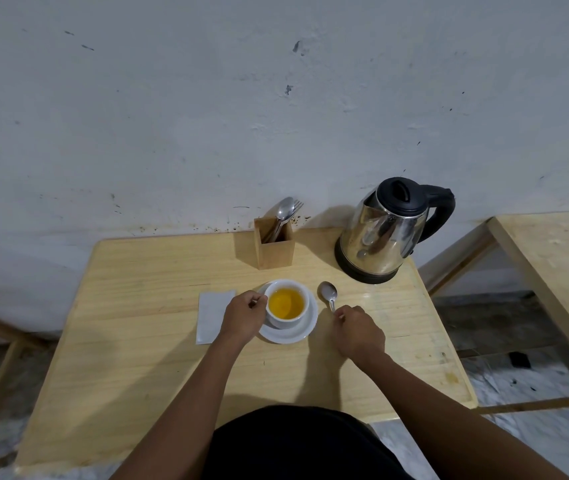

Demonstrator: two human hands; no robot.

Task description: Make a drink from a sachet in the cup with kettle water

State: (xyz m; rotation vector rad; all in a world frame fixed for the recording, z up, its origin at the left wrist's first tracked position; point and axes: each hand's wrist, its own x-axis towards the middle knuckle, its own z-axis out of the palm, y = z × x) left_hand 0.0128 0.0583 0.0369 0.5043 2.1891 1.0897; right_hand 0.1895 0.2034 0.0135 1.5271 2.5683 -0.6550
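Observation:
A white cup [302, 293] holding orange-yellow liquid stands on a white saucer [305, 329] in the middle of the wooden table [144, 341]. My left hand [245, 315] is closed against the cup's left side, seemingly on its handle. A metal spoon [328, 294] lies just right of the saucer, bowl pointing away; my right hand [357, 330] pinches its handle end. A steel kettle [388, 233] with black lid and handle sits at the table's back right. A white sachet or paper [211, 315] lies flat left of the saucer.
A wooden cutlery holder [274, 244] with a spoon and fork stands at the back, by the wall. A second wooden table [549, 258] with a white sheet is to the right. The table's right edge is close to the kettle.

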